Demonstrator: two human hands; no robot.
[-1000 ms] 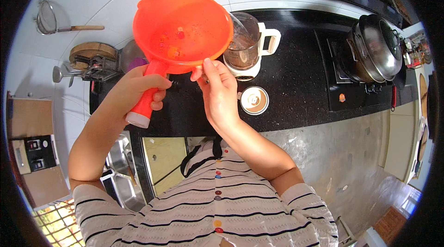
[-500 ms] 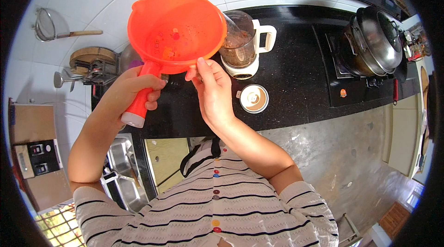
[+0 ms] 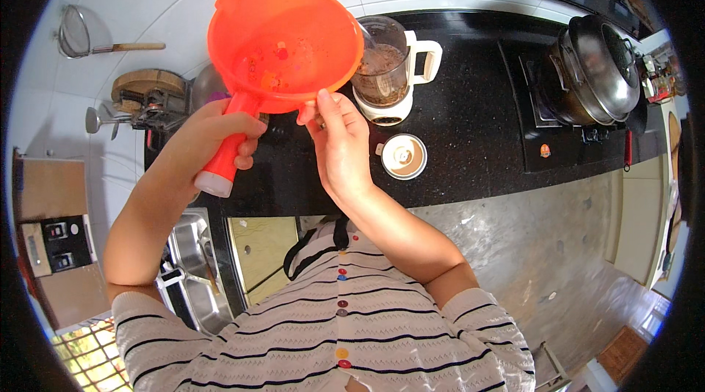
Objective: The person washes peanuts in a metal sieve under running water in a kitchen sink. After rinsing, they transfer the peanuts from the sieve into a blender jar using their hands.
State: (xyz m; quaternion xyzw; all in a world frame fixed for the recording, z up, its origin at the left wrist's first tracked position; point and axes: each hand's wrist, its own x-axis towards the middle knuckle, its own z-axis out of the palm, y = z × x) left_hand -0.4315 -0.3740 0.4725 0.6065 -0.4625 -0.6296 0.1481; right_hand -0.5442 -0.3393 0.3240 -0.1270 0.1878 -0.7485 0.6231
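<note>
An orange-red plastic water ladle (image 3: 283, 43) is tilted over a blender (image 3: 382, 72) with a clear jar and white base. My left hand (image 3: 228, 138) wraps round the ladle's handle. With thumb and fingers, my right hand (image 3: 339, 131) pinches the near rim of the ladle. Water runs from the ladle's far-right side into the jar, which holds brown, grainy contents in cloudy liquid. Small drops and reddish spots show inside the ladle's bowl. In front of the blender, its round white-and-brown lid (image 3: 404, 157) lies on the black countertop (image 3: 470, 120).
A large lidded steel pot (image 3: 598, 72) stands on the stove at right. At left are a wooden chopping board (image 3: 149, 85) and dark rack. A strainer (image 3: 75, 33) hangs on the wall. The steel sink (image 3: 194, 238) lies at lower left.
Liquid in the blender jar has risen and looks more stirred up. The ladle has shifted slightly right with both hands still on it.
</note>
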